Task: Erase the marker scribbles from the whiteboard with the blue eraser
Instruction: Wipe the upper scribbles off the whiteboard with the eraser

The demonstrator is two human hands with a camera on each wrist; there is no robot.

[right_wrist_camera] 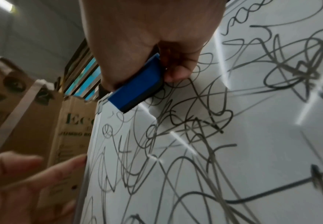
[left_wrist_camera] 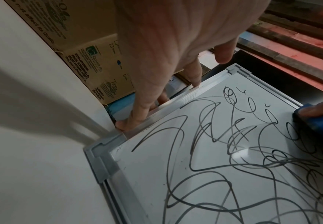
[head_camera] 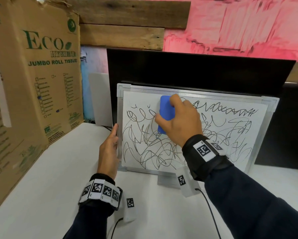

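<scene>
Whiteboard (head_camera: 234, 135) propped near-upright on white table (head_camera: 49, 178), leaning back on black monitor (head_camera: 196, 71), long axis left-right, face toward camera, tilted slightly back. Silver frame, grey plastic corners. Black marker scribbles (head_camera: 153, 149) over nearly whole surface, zigzag row along top right; small bare patch upper left.

Blue eraser (head_camera: 166, 114) pressed flat on board, upper-left-centre, top end just under top frame rail. Long axis near vertical in head view, slight lean, lower end over scribbles. Dark felt side against board in right wrist view (right_wrist_camera: 137, 91).

Right hand (head_camera: 181, 121) clamped on eraser, thumb on left long edge, fingers curled over right edge and top. Left hand (head_camera: 110, 149) on left frame rail, lower half; fingers fairly straight, wrapped behind rail in left wrist view (left_wrist_camera: 157, 60), thumb free above the frame. Grip type on rail: touching and steadying, not a tight clamp as far as visible.

Cardboard box (head_camera: 41, 75) with "Eco" and "JUMBO ROLL TISSUE" print standing left of board, apart from it. Wooden planks (head_camera: 127, 23) and pink wall (head_camera: 239, 28) behind. Tagged wristbands on both wrists, dark sleeves
</scene>
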